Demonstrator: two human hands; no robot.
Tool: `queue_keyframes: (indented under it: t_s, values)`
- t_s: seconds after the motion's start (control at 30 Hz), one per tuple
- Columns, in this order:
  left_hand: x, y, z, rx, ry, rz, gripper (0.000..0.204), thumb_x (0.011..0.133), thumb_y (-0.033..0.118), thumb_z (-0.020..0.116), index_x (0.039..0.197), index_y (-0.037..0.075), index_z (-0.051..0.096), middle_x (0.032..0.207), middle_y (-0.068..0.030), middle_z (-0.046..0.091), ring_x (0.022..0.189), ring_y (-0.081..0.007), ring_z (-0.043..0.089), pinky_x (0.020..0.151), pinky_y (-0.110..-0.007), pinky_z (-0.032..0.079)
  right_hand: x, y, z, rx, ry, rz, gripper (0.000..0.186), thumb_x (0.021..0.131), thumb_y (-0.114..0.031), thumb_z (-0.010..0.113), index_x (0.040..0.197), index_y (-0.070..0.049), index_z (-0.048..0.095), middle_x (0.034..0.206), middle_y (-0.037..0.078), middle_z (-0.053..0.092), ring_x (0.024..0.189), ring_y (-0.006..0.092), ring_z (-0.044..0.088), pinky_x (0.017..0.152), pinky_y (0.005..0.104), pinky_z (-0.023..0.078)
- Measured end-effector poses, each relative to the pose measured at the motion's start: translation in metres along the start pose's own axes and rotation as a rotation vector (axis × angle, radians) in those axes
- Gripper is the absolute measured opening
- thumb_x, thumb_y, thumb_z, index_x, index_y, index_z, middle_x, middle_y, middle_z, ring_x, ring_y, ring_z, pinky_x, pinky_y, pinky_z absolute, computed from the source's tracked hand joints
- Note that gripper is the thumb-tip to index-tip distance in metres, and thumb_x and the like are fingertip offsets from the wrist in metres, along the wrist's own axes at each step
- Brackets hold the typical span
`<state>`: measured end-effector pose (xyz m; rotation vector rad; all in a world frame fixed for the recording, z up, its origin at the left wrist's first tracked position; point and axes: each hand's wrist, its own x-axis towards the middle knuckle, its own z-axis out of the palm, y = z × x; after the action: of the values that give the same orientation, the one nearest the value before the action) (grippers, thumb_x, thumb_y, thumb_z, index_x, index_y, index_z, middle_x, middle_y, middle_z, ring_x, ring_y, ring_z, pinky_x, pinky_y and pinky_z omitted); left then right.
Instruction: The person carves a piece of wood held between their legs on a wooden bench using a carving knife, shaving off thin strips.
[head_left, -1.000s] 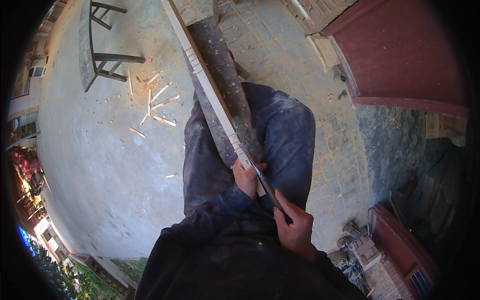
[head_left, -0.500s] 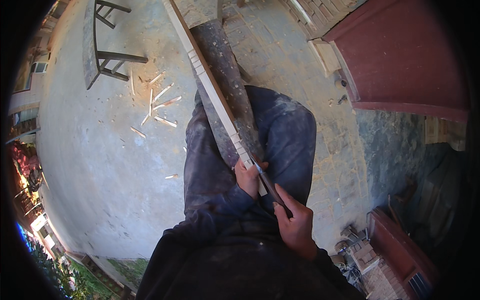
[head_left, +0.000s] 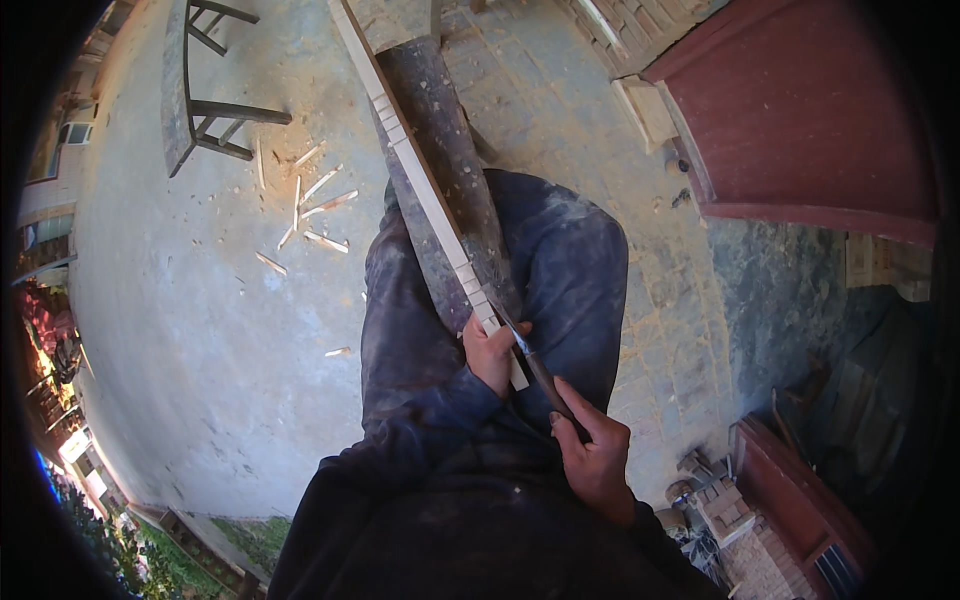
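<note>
A long pale wooden strip [head_left: 430, 200] with several cut notches lies along a dark, speckled bench plank [head_left: 440, 120] that runs between my legs. My left hand [head_left: 488, 355] is closed around the strip's near end. My right hand [head_left: 590, 450] grips the dark handle of a chisel-like tool [head_left: 535, 360], its metal blade against the right side of the strip just beside my left hand. Part of my left hand's fingers is hidden under the strip and tool.
A grey wooden bench [head_left: 178, 120] with legs sticking sideways lies at upper left, near scattered offcuts [head_left: 322, 200]. A red panel [head_left: 800, 120] stands at upper right beside wooden pieces [head_left: 642, 110]. A red box-like object [head_left: 790, 485] and stacked blocks [head_left: 727, 510] are at lower right.
The view has shifted slightly. My right hand and the tool have moved slightly, the blade staying close beside my left hand on the strip. Both grips look the same.
</note>
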<state>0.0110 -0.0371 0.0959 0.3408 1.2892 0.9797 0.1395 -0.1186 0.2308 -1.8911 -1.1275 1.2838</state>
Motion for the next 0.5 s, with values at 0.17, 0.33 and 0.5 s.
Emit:
queue_keyframes:
  t_s: [0.17,0.33,0.5]
  values:
    - [0.002,-0.003,0.001,-0.023,0.015,0.008,0.025,0.078,-0.004,0.069,0.077,0.012,0.05,0.071,0.0016,0.051,0.064,-0.0106,0.048,0.061,-0.028,0.038,0.0,0.006,0.003,-0.038,0.014,-0.065,0.043,0.094,0.0,0.073,0.137,0.0,0.068,0.111,0.027,0.076,0.099,0.0349,0.078,0.08,0.0365,0.059]
    - [0.004,-0.01,-0.004,-0.025,-0.013,0.025,0.026,0.078,-0.003,0.071,0.077,0.012,0.05,0.069,0.0002,0.052,0.06,-0.012,0.047,0.057,-0.029,0.038,0.002,0.003,0.003,-0.073,0.021,-0.113,0.044,0.093,0.001,0.073,0.137,0.0,0.068,0.104,0.026,0.075,0.091,0.0351,0.078,0.075,0.0372,0.058]
    - [0.005,-0.011,-0.004,-0.039,-0.026,0.028,0.029,0.079,-0.003,0.071,0.076,0.013,0.047,0.068,0.0008,0.049,0.057,-0.0121,0.046,0.055,-0.029,0.037,-0.001,0.013,0.007,-0.064,0.036,-0.163,0.045,0.093,0.002,0.073,0.138,-0.001,0.068,0.102,0.026,0.075,0.089,0.0347,0.078,0.074,0.0369,0.058]
